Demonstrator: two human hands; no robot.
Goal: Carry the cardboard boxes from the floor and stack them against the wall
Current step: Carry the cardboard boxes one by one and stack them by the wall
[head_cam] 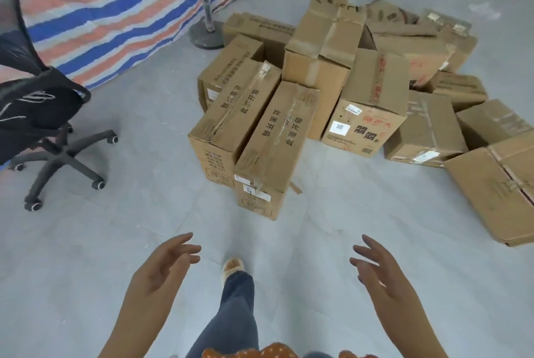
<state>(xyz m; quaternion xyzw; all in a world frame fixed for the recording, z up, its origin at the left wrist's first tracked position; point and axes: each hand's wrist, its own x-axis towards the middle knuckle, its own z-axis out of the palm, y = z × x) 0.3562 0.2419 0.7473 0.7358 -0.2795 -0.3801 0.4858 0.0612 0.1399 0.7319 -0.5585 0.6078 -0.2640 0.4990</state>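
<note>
While both hands (161, 268) empty, nearest box (276, 137) lengthwise away, tilting rightward.

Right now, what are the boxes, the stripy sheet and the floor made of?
The boxes look like brown corrugated cardboard, matte, with creased flaps and shiny clear tape. The stripy sheet seems to be woven plastic tarpaulin, wrinkled, in blue, orange and white bands. The floor looks like smooth grey tile, with thin joint lines showing.
</note>
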